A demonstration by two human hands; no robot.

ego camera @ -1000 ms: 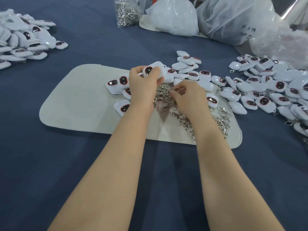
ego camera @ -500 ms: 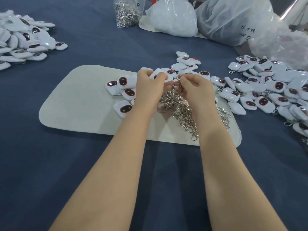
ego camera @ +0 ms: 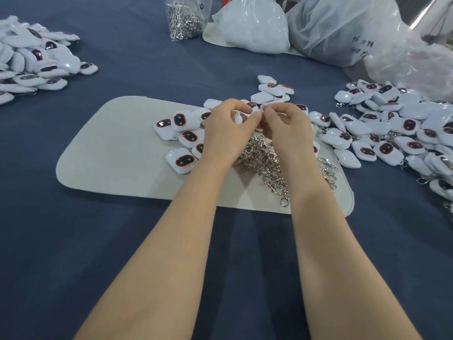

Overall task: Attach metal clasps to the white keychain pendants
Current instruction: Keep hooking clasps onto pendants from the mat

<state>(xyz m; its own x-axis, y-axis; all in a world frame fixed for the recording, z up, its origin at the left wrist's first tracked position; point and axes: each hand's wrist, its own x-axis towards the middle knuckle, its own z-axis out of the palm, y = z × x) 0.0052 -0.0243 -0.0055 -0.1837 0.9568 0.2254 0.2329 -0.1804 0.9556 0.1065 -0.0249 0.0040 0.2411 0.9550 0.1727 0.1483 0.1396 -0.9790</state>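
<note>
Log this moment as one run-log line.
step: attaching clasp | left hand: holds white pendant | right hand: pinches its edge | loose clasps: piled on mat below

The pendants (ego camera: 182, 163) are smooth, glossy white plastic with dark, shiny faces. The clasps (ego camera: 269, 165) are bright polished metal. The mat (ego camera: 110, 153) looks matt and felt-like. Matt blue cloth covers the table (ego camera: 98, 241). The bags (ego camera: 343, 28) are thin, crinkled, shiny plastic.

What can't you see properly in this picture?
Head view, the only one:
- Whether the clasp is hooked onto the pendant in the left hand: fingers of the right hand cover it.
- How far the left pendant pile and right pendant pile reach: cut by the edges.
- The writing on the plastic bag: too small.
</note>
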